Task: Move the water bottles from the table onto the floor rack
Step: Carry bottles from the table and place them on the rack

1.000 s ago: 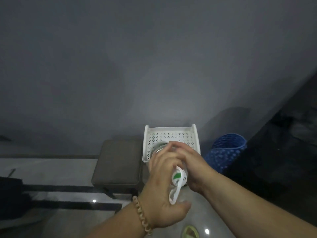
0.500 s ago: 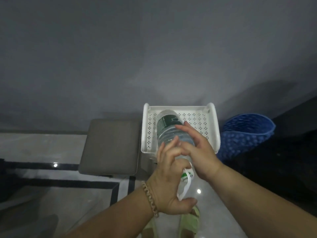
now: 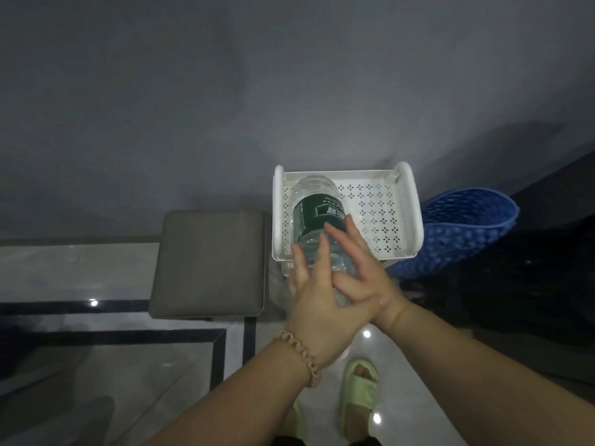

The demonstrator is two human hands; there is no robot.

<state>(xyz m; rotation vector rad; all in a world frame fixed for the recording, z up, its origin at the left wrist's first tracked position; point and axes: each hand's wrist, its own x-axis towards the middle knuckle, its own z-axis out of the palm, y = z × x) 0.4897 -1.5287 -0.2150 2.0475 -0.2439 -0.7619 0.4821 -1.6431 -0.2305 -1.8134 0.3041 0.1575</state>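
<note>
Here the water bottle (image 3: 317, 217) lies on its side in the top tray of the white floor rack (image 3: 415, 214), just above the centre of the frame, along the tray's left side. Its long axis runs from lower centre up-frame, leaning slightly left. The base points toward the tray's far wall, and the neck end, hidden under the hands, juts over the near rim. The left hand (image 3: 317, 304) and right hand (image 3: 360, 284) both lie on the bottle's near part, fingers straight and spread, pressing rather than wrapping. The step looks like settling the bottle in place; next it likely needs a push farther in, then release. A grey stool (image 3: 209, 262) stands left of the rack, a blue basket (image 3: 463, 226) right.
</note>
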